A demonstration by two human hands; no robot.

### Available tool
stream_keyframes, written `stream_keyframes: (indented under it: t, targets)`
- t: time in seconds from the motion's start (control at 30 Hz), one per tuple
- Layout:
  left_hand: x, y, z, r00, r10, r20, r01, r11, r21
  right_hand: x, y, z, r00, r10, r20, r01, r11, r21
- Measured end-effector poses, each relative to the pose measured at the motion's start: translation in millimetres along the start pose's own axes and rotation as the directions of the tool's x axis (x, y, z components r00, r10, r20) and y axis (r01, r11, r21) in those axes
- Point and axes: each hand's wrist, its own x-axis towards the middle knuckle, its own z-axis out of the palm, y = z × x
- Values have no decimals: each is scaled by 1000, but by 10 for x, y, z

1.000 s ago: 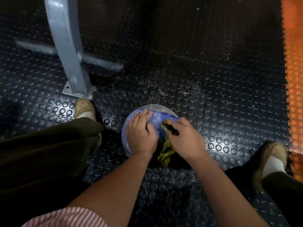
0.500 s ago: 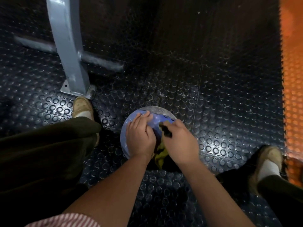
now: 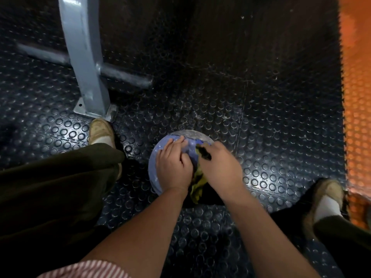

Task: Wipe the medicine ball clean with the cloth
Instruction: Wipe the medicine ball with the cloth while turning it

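Note:
A blue medicine ball with a dusty grey top lies on the studded floor between my feet. My left hand rests flat on its left side, fingers spread over the top. My right hand grips a yellow-green and black cloth and presses it against the ball's right side. A dark end of the cloth sticks out by my thumb, and a yellow tail hangs down between my wrists. Both hands hide most of the ball.
A grey metal post with a foot plate and a crossbar stands at the upper left, just beyond my left shoe. My right shoe is at the lower right. An orange studded mat runs down the right edge.
My right hand has slid the cloth a little toward my left hand on the ball. The left hand has stayed where it was on the ball.

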Motion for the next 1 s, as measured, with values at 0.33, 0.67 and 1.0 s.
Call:
stream_keyframes:
  t: [0.33,0.67,1.0]
  targets:
    - [-107,40,4,1000,-1,27,-1,998,58,-201,72,99,998,-11,-59,9,999,-37]
    - [57,57,-16,1000,-29,4,29,998,-51,-332,158,236,992,-101,-77,98,995,-36]
    - [43,-37,-153,985,79,151,-86,996,39,214,-69,-10,1000,13,-23,-13,1000,-8]
